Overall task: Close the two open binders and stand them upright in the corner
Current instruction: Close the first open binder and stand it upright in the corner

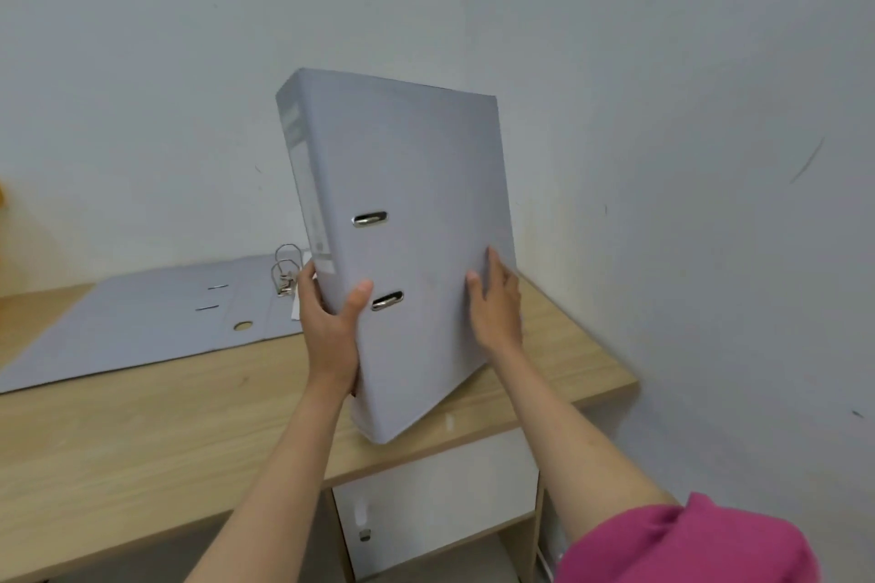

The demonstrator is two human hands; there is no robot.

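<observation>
A closed grey lever-arch binder is held up above the wooden desk, tilted with its spine to the left and its top leaning toward the wall. My left hand grips its spine edge low down, thumb on the front cover. My right hand lies flat against the cover's right side. A second grey binder lies open and flat on the desk at the left, its metal rings standing up just behind my left hand.
A pale wall runs behind the desk and along its right end, forming the corner. Under the desktop sits a white shelf compartment. The desk's front right edge ends close to the wall.
</observation>
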